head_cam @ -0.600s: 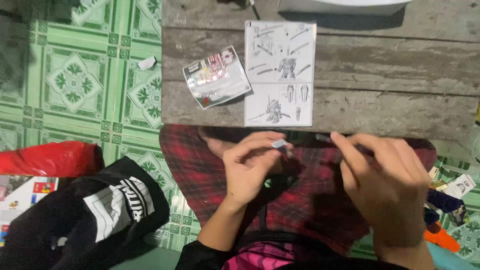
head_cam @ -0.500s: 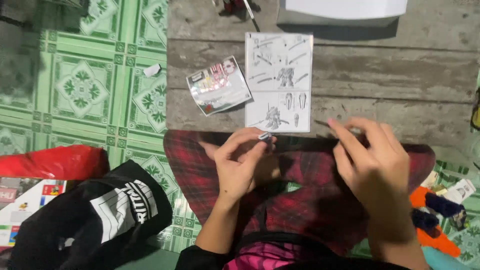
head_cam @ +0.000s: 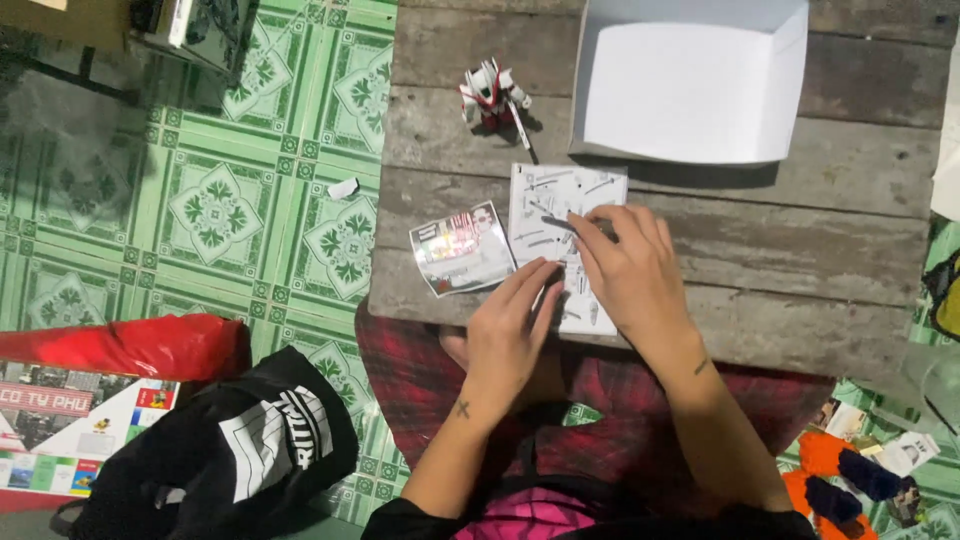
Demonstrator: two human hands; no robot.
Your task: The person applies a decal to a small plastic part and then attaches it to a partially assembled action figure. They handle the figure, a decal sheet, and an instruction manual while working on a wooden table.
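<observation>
Both hands lie on the white, diagram-printed instruction sheet [head_cam: 566, 215]: left hand [head_cam: 510, 335] flat and open, right hand [head_cam: 630, 270] pinching a thin dark rod [head_cam: 560, 223].

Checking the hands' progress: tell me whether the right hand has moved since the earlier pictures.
Yes. The right hand moved forward from the lap onto the white printed instruction sheet.

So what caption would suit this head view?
Both hands, left and right, rest on an instruction sheet on a wooden table.
</observation>
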